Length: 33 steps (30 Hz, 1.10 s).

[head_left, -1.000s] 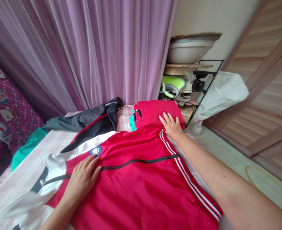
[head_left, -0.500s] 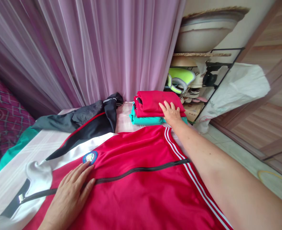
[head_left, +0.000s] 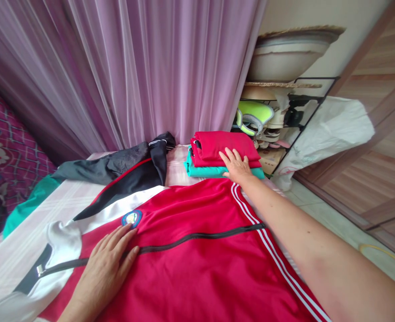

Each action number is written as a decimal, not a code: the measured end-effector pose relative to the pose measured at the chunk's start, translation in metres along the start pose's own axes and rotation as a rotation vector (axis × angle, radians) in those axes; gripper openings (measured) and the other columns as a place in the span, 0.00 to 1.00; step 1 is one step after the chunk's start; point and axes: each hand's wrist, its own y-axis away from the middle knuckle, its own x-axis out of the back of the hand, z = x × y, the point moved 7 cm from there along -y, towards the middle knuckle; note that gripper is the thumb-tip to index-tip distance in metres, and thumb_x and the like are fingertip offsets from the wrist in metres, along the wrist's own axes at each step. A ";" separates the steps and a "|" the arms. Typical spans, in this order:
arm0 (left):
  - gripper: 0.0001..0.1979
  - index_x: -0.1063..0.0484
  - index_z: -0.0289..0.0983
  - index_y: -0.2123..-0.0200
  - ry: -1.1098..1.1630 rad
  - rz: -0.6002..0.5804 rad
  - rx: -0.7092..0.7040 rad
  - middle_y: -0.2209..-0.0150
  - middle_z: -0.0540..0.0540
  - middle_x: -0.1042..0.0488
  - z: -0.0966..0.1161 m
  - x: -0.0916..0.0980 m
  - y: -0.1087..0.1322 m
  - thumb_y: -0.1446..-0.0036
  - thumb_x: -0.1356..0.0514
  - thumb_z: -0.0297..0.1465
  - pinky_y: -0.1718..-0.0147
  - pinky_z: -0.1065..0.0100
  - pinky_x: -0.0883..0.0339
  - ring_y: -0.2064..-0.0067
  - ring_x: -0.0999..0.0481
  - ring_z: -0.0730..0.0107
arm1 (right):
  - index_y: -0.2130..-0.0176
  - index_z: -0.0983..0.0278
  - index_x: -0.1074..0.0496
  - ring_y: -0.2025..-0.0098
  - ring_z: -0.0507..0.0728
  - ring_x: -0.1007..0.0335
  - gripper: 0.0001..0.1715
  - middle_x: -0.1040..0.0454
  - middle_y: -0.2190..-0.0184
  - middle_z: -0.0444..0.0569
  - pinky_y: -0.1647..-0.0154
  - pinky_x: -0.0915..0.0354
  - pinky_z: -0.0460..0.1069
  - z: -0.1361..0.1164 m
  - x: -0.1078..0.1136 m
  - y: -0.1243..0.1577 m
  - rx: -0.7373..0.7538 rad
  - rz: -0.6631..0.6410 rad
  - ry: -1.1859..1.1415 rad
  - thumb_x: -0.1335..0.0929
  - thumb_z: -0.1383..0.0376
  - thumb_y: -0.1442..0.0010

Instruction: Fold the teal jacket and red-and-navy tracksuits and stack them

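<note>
Two bare hands lie open on clothes on a bed, neither pinching anything. The left hand (head_left: 102, 273), at seven o'clock in the view, rests flat with its fingers spread on a red track jacket (head_left: 197, 273), fingertips just below a round embroidered badge (head_left: 132, 218). The jacket lies spread out across the bed, filling six o'clock. Its black zip (head_left: 197, 237) runs sideways and ends in a metal pull (head_left: 40, 270) near a white panel (head_left: 63, 241) at eight o'clock, and two white stripes (head_left: 267, 250) run down its right side. The right hand (head_left: 236, 166), at one o'clock at the end of an outstretched arm (head_left: 318, 241), is spread too, its fingers resting on the front edge of a folded stack (head_left: 222, 154), a red garment on top of a teal one.

Around them, a crumpled dark grey and black garment (head_left: 123, 165) lies at eleven o'clock beside the stack, on a pale pink checked bed sheet (head_left: 180, 167). A lilac sheer curtain (head_left: 150, 67) hangs at twelve. At two o'clock a black metal rack (head_left: 313, 89) holds a wash basin (head_left: 284, 58) and footwear (head_left: 267, 134), beside a white sack (head_left: 331, 129). A magenta patterned blanket (head_left: 3, 156) lies at nine.
</note>
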 end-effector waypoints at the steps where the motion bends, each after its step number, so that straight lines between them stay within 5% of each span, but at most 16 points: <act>1: 0.24 0.28 0.46 0.42 -0.001 -0.004 0.006 0.40 0.44 0.28 0.000 0.000 0.000 0.36 0.49 0.46 0.41 0.50 0.33 0.40 0.28 0.54 | 0.28 0.52 0.57 0.27 0.71 0.63 0.54 0.60 0.26 0.54 0.38 0.45 0.75 0.000 0.000 -0.005 -0.024 -0.014 -0.011 0.28 0.59 0.43; 6: 0.23 0.27 0.45 0.43 0.000 -0.019 0.036 0.40 0.45 0.28 -0.001 -0.002 -0.002 0.37 0.48 0.45 0.41 0.50 0.34 0.40 0.28 0.54 | 0.29 0.55 0.53 0.28 0.70 0.59 0.49 0.59 0.26 0.55 0.37 0.43 0.71 0.002 0.010 -0.011 -0.063 -0.044 -0.100 0.30 0.61 0.41; 10: 0.24 0.28 0.44 0.42 -0.020 -0.004 0.030 0.38 0.43 0.30 0.003 -0.001 -0.004 0.37 0.49 0.44 0.40 0.49 0.35 0.38 0.30 0.53 | 0.37 0.62 0.34 0.38 0.64 0.36 0.29 0.33 0.37 0.58 0.40 0.36 0.57 0.003 0.028 0.031 -0.001 0.127 -0.296 0.36 0.59 0.35; 13: 0.27 0.34 0.45 0.36 -0.033 0.008 0.019 0.35 0.42 0.34 0.008 0.002 -0.006 0.36 0.50 0.43 0.39 0.48 0.38 0.35 0.34 0.53 | 0.46 0.59 0.26 0.50 0.61 0.26 0.21 0.21 0.52 0.52 0.50 0.32 0.53 0.009 0.017 0.067 -0.081 -0.018 -0.323 0.36 0.56 0.35; 19: 0.28 0.38 0.44 0.34 -0.085 -0.056 0.045 0.32 0.40 0.38 0.018 0.001 -0.009 0.35 0.50 0.43 0.37 0.44 0.44 0.32 0.40 0.50 | 0.46 0.61 0.27 0.52 0.61 0.25 0.20 0.21 0.53 0.56 0.55 0.34 0.52 0.024 0.009 0.080 -0.396 -0.172 -0.178 0.39 0.59 0.33; 24: 0.28 0.34 0.44 0.36 -0.071 -0.184 0.093 0.35 0.40 0.34 0.016 0.005 -0.020 0.36 0.49 0.46 0.39 0.45 0.40 0.34 0.37 0.49 | 0.40 0.63 0.32 0.43 0.65 0.33 0.24 0.29 0.42 0.58 0.46 0.36 0.57 -0.029 0.039 0.089 -0.185 0.027 -0.157 0.38 0.65 0.35; 28: 0.25 0.23 0.41 0.49 -0.010 -0.315 0.116 0.48 0.42 0.21 0.000 0.028 -0.054 0.32 0.57 0.42 0.45 0.59 0.33 0.46 0.23 0.57 | 0.45 0.61 0.28 0.44 0.63 0.32 0.21 0.28 0.43 0.56 0.45 0.35 0.57 -0.062 0.061 0.152 0.013 0.122 -0.258 0.38 0.62 0.34; 31: 0.24 0.24 0.40 0.49 -0.081 -0.245 0.216 0.47 0.40 0.23 -0.024 0.048 -0.093 0.33 0.55 0.42 0.50 0.59 0.31 0.49 0.22 0.54 | 0.46 0.62 0.27 0.47 0.64 0.29 0.22 0.26 0.46 0.57 0.48 0.33 0.57 -0.043 0.060 0.212 -0.057 0.099 -0.254 0.39 0.59 0.34; 33: 0.24 0.28 0.40 0.43 -0.097 -0.264 0.253 0.46 0.39 0.23 -0.033 0.045 -0.118 0.35 0.51 0.43 0.51 0.60 0.31 0.48 0.22 0.53 | 0.46 0.65 0.28 0.51 0.65 0.27 0.24 0.23 0.51 0.60 0.51 0.32 0.58 -0.019 0.051 0.247 -0.172 0.029 -0.230 0.40 0.56 0.34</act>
